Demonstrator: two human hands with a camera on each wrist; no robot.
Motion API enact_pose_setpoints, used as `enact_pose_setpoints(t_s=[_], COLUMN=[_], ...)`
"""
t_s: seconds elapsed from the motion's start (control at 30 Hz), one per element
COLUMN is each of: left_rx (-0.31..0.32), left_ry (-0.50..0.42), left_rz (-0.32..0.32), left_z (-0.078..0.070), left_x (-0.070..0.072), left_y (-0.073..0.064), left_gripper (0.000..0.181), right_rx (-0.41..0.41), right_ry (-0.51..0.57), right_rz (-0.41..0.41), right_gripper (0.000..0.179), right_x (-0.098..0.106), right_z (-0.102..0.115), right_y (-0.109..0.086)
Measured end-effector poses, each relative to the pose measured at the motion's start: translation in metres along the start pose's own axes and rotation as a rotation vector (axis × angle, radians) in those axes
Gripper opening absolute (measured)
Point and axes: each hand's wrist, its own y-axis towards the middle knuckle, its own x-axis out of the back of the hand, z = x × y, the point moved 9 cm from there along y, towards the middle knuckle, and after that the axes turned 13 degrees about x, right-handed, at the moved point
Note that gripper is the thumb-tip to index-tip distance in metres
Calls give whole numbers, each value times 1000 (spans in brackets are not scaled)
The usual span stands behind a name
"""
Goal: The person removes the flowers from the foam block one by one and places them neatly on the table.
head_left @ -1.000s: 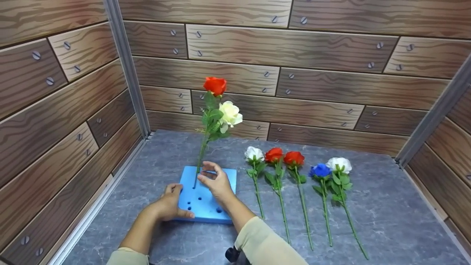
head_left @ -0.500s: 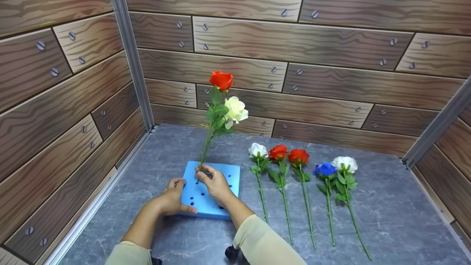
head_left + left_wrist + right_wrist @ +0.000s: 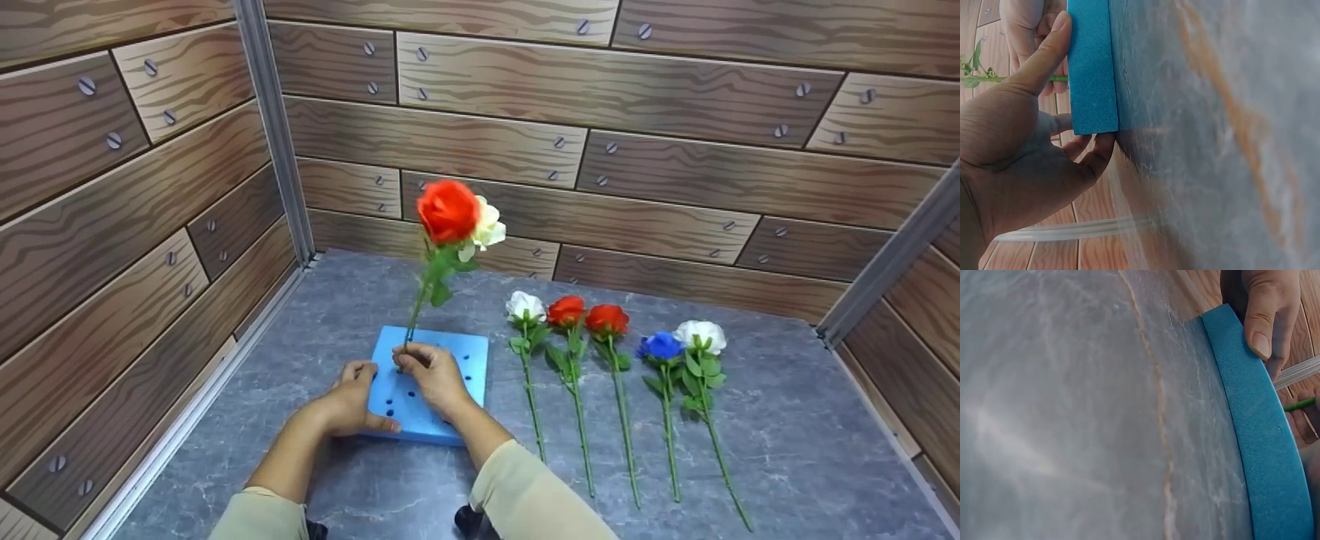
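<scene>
A blue foam block [image 3: 471, 394] with several holes in its top lies on the table. My left hand [image 3: 337, 405] grips its near left corner, thumb along the front side and fingers at the left edge; the left wrist view shows this thumb [image 3: 1044, 62] against the foam. Just above the block, my right hand [image 3: 436, 379] pinches the green stem of a red rose [image 3: 448, 211], whose lower end is hidden behind the fingers. Behind the red bloom, a cream rose [image 3: 489, 226] stands upright, partly covered by it. The right wrist view shows the green stem [image 3: 1300, 404] at the fingers.
Right of the block, several roses lie in a row, stems toward me: a white rose [image 3: 525, 307], two red roses [image 3: 587, 315], a blue rose [image 3: 661, 346] and another white rose [image 3: 701, 336]. Wood-patterned walls [image 3: 480, 157] enclose the grey marbled table [image 3: 787, 420] at back and sides.
My right hand has closed on the stem just above the block. The red bloom has come down and tilted toward me, now overlapping the cream rose. My left hand stays on the block.
</scene>
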Motion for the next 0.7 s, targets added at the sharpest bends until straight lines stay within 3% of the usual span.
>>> enact_pose_setpoints(t_s=[0.33,0.53,0.7], left_rx=[-11,1,5], left_ry=[-32,-23,-12], left_rz=[-5,4,1], left_z=[1,0,-1], left_x=[0,-1,-1], left_y=[-1,1,1], left_gripper=[125,126,126], right_rx=[-18,24,78], right_ry=[-39,-52,4], right_rz=[-47,-68,-102], right_gripper=[25,26,26], right_x=[5,7,8], right_z=[0,5,7], right_y=[-4,-4,-4])
